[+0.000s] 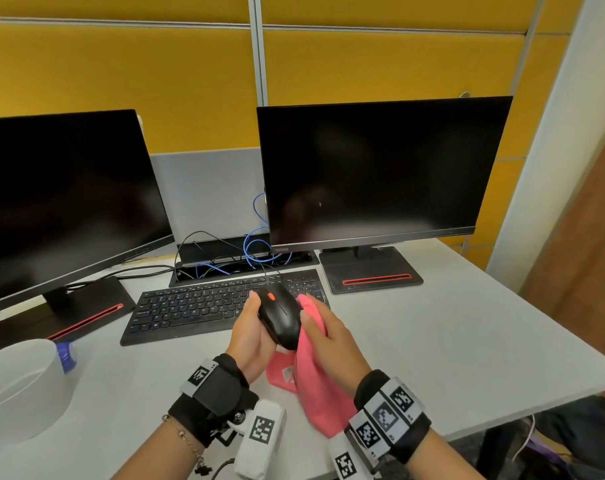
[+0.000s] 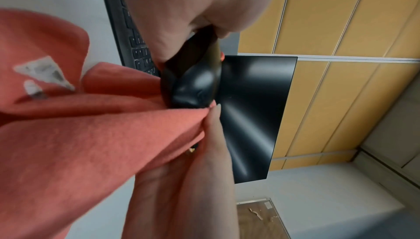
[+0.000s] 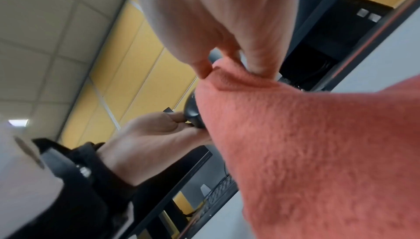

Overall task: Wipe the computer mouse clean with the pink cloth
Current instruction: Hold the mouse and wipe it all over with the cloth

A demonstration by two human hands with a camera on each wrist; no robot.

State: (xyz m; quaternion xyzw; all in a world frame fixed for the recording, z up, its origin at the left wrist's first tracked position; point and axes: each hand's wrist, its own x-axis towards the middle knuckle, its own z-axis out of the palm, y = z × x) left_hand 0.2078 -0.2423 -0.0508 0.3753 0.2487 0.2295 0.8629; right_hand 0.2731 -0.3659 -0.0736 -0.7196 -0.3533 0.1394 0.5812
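The keyboard is sitting on the desk. Just in front of it, lifted off the desk, the left hand is gripping the mouse, while the right hand is pinching the cloth against the mouse's right side.

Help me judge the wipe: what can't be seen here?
- Mouse underside: head view, hidden by the left hand.
- Mouse's right side: covered by pink cloth under the right hand.
- Dirt or smudges: too small, glare in left wrist view.
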